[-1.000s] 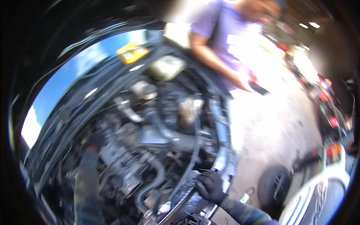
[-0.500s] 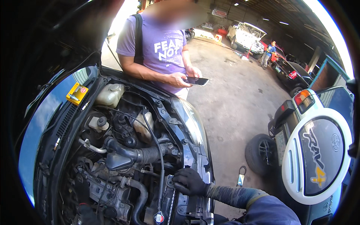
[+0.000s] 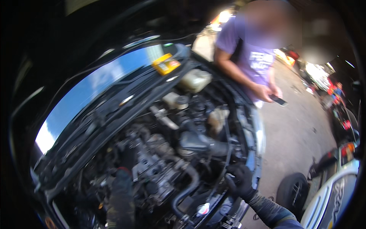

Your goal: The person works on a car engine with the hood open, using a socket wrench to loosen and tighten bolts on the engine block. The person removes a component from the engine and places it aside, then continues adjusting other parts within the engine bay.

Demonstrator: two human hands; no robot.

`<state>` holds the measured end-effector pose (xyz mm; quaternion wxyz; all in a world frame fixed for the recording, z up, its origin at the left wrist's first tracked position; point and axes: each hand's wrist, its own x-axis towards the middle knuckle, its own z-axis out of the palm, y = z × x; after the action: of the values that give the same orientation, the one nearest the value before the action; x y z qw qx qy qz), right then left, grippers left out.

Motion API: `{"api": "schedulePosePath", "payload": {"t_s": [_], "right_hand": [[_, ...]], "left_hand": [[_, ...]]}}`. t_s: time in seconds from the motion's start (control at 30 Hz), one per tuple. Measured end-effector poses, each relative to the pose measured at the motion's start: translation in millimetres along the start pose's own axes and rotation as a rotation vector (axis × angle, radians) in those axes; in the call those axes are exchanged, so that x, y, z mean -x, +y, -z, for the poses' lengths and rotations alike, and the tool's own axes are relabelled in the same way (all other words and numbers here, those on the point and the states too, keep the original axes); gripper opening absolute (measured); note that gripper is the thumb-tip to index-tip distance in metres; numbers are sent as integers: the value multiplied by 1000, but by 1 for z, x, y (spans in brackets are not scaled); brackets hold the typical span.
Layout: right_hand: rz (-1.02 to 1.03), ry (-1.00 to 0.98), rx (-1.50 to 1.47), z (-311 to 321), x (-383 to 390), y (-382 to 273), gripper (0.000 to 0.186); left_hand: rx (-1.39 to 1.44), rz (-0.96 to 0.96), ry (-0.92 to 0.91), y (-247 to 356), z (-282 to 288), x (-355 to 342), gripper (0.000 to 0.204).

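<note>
My left hand, dark-gloved, reaches into the engine bay beside the metal valve cover; blur and shadow hide its fingers. At the front edge, my gloved right hand has curled fingers on the top of the radiator. A grey bent hose runs between the hands. Beyond them are the black air intake and two translucent reservoirs. A yellow box lies by the windscreen, with small slim pieces below it.
The raised hood arches overhead at left. A person in a purple shirt stands beside the fender holding a phone. At right are a loose wheel and another car's rear. Further vehicles and a person are in the background.
My view has swung since half a second ago, so the engine bay and purple-shirted person appear further right, and the picture is blurred. Both my hands remain about the same places on the engine.
</note>
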<state>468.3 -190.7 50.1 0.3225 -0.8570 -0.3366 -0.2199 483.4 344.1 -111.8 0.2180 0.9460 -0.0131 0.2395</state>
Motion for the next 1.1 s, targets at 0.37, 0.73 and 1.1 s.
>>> {"api": "schedulePosePath", "payload": {"t_s": [0.37, 0.73, 1.1], "right_hand": [[92, -653, 1, -272, -190, -91, 33], [-67, -723, -258, -409, -177, -52, 32], [8, -815, 79, -365, -209, -91, 51]], "left_hand": [[749, 836, 144, 37, -24, -12, 46], [539, 917, 28, 51, 8, -36, 42], [1240, 1113, 102, 178, 138, 21, 56]]}}
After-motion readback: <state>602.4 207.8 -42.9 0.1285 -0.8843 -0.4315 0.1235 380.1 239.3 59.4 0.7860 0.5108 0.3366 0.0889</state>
